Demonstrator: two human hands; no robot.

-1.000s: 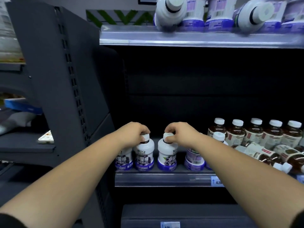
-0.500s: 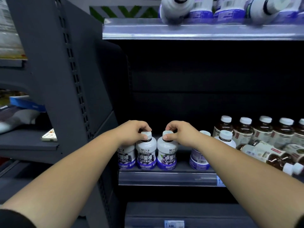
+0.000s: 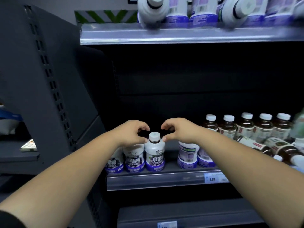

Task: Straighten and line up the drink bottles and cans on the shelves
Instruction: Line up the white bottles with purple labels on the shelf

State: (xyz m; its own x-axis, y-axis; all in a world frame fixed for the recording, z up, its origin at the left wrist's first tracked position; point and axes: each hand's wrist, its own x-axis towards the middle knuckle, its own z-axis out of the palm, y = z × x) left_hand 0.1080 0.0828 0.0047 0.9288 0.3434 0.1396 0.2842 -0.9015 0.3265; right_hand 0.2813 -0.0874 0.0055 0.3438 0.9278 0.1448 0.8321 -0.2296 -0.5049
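Both hands have lifted: left hand point(image 3: 131, 133) and right hand point(image 3: 180, 130) arch loosely, released, thumbs perhaps brushing the smooth, round-shouldered white bottle point(image 3: 154, 153), upright at the shelf point(image 3: 156, 180) lip; open gap at its 3 o'clock.

At the shelf's point(image 3: 156, 180) left front three bottles point(image 3: 134, 159) stand side by side; a pair point(image 3: 187, 153) stands right of them — further right, upright bottles point(image 3: 245, 127) line up behind toppled ones point(image 3: 279, 149).

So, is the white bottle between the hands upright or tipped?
Upright: the white bottle stands on its base, cap on top.
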